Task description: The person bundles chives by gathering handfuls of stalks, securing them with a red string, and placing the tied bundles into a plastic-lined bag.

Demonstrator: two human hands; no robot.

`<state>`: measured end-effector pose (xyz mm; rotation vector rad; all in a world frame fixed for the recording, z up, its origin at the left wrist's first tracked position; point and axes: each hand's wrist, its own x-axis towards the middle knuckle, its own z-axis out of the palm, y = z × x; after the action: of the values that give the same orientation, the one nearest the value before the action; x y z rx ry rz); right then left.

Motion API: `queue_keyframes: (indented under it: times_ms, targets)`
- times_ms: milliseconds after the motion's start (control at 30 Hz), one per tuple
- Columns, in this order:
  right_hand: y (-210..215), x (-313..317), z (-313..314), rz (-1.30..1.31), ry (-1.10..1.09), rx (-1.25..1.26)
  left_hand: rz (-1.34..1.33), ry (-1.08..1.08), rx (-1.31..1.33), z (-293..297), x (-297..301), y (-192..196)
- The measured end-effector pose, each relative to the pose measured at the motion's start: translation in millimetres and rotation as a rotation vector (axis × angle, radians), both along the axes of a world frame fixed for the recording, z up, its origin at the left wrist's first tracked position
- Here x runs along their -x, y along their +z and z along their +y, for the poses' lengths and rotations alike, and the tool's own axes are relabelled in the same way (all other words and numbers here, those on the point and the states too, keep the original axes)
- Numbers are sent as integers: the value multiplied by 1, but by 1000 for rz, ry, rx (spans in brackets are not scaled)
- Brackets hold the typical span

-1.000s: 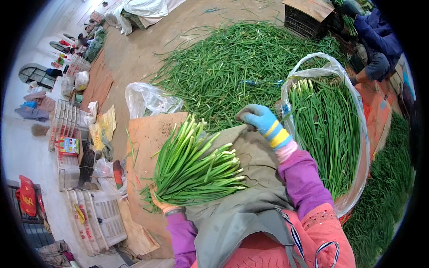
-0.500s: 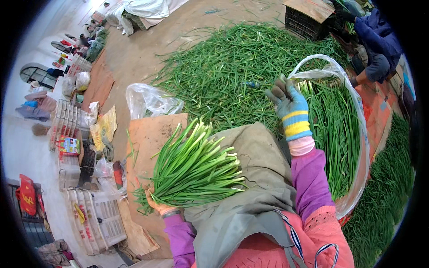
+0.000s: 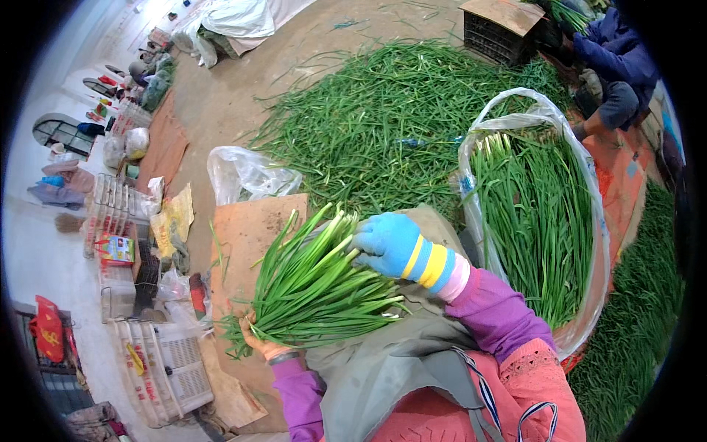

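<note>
a wide heap of green stalks (image 3: 383, 110) is lying spread across the dirt floor (image 3: 228, 103). to its right a clear plastic bag (image 3: 589, 221) is standing open, packed with more stalks. a bundle of green stalks (image 3: 317, 287) is resting across the person's lap on a grey apron (image 3: 383, 368). the left hand (image 3: 258, 345) is gripping the bundle's lower end, fingers clenched around it. the right hand (image 3: 387, 243), in a blue glove, is pressing on the bundle's upper part, fingers curled on the stalks.

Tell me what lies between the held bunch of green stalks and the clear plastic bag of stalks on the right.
In the head view, the gloved right hand and its purple sleeve lie between the bunch and the bag.
</note>
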<state>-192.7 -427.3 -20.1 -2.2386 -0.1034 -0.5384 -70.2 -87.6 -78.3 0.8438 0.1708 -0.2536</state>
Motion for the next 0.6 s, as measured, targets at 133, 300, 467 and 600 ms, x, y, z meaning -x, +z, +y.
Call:
queue_keyframes:
  times_ms: [133, 300, 467, 600]
  targets:
    - [5, 14, -6, 11, -128, -204, 29, 68, -24, 15, -13, -16]
    - [-42, 21, -106, -343, -535, -1023, -16, 66, -85, 2, -11, -4]
    - [-40, 8, -105, 31, -380, -1425, -17, 237, -15, -25, 1, 10]
    - [-27, -14, -29, 346, -5, -1019, -43, 180, -6, -19, -6, 1]
